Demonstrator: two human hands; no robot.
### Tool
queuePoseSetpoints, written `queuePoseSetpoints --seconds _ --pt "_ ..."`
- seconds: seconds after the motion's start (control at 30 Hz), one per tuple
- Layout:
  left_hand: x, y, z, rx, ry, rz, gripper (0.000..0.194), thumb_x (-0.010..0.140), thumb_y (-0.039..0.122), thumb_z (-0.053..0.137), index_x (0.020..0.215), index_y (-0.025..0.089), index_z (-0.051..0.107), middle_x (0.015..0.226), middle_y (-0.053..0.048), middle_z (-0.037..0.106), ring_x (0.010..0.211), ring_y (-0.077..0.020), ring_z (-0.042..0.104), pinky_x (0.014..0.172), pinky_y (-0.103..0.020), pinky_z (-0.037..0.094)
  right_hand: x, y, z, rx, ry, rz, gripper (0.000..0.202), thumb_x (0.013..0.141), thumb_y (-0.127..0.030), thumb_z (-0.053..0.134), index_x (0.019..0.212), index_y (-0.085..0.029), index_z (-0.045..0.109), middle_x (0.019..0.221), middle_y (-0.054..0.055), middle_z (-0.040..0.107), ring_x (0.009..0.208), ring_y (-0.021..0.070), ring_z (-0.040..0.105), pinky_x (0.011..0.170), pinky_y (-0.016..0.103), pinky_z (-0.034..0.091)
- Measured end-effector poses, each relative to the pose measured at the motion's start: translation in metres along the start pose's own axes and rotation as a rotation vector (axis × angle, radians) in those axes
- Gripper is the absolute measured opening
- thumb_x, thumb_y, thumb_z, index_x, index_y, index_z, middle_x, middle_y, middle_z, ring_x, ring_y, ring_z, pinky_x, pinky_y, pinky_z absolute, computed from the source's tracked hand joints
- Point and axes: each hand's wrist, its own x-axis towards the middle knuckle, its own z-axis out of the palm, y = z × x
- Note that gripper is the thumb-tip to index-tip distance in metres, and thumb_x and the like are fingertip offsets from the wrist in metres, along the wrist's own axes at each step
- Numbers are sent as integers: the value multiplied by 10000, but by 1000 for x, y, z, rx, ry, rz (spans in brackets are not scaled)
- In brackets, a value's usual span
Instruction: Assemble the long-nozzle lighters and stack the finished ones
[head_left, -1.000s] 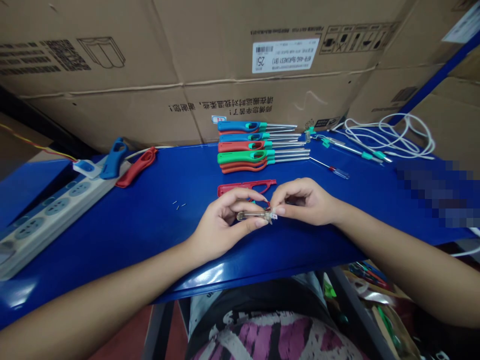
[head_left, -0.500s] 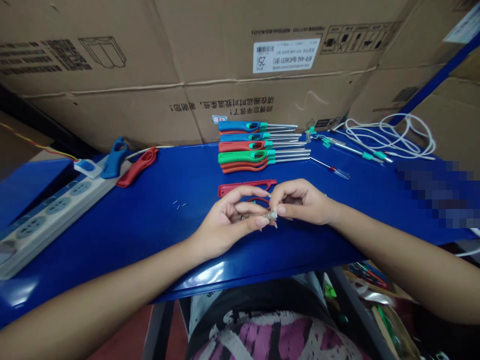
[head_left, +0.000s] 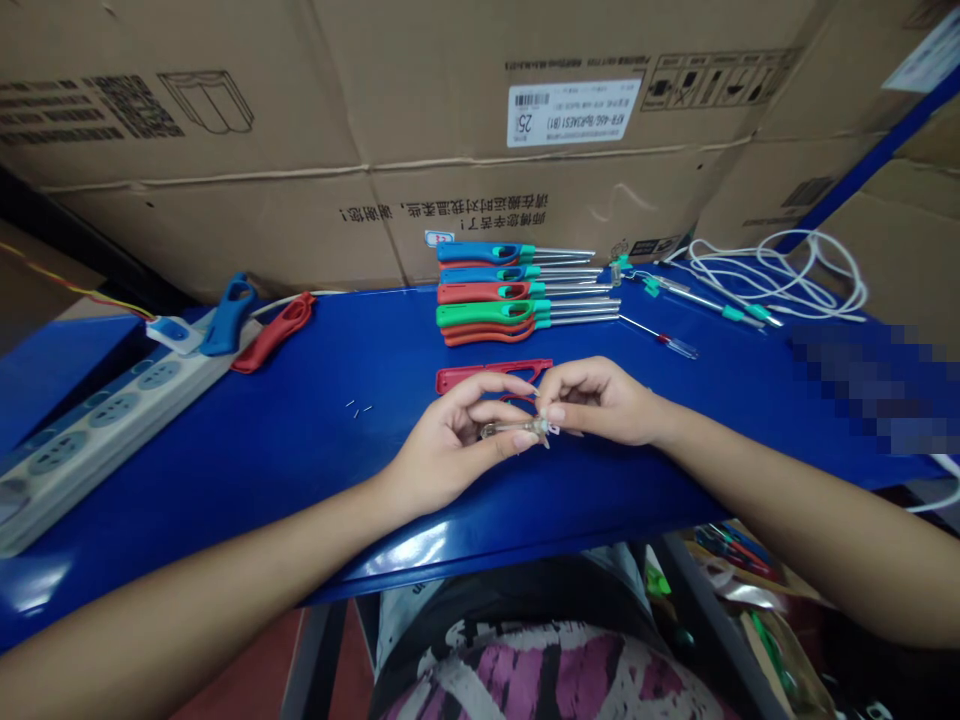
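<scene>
My left hand (head_left: pixel 448 440) is closed around a small clear tank-like lighter part (head_left: pixel 495 430) with a whitish fitting at its right end. The thumb presses on it from the near side. At that fitting, the thumb and fingertips of my right hand (head_left: pixel 606 405) are pinched together; whether they grip the fitting or something tiny cannot be made out. Just behind both hands lies a red half shell of a lighter (head_left: pixel 457 379), partly covered by my fingers. A red piece shows under the fingertips, its shape mostly hidden.
Several finished-looking stick lighters (head_left: pixel 487 315) lie stacked behind. Loose metal tubes with green parts (head_left: pixel 690 292), a screwdriver (head_left: pixel 667 343) and a coiled white cable (head_left: pixel 817 285) are rightward. A power strip (head_left: pixel 105 420), blue and red handles (head_left: pixel 274 335) and small pins (head_left: pixel 358 409) are leftward.
The right fingertips have shifted slightly at the fitting, and more of the clear part shows between my hands. Otherwise both hands stay in nearly the same place.
</scene>
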Motion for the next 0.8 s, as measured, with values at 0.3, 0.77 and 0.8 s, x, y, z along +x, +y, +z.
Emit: queuePoseSetpoints --seconds 0.3,0.77,0.8 --pt "3 -3 -4 147 106 150 336 780 98 806 1078 186 676 980 -20 765 940 -129 735 890 -218 581 -1 -6 1 -116 110 -14 211 920 -344 664 850 -145 650 674 -19 584 571 75 502 531 208 400" --pt "1 -4 -3 319 219 110 251 796 242 816 1008 175 698 994 -51 762 911 -169 718 870 -290 576 0 -3 0 -130 59 31 240 929 -360 646 838 -138 663 666 -13 598 551 77 498 521 217 396" --pt "1 -2 -4 332 233 89 253 810 276 805 1015 170 700 998 -59 762 912 -175 713 861 -292 571 0 -2 0 -151 101 25 243 934 -368 636 849 -143 663 660 -15 591 550 80 493 522 221 395"
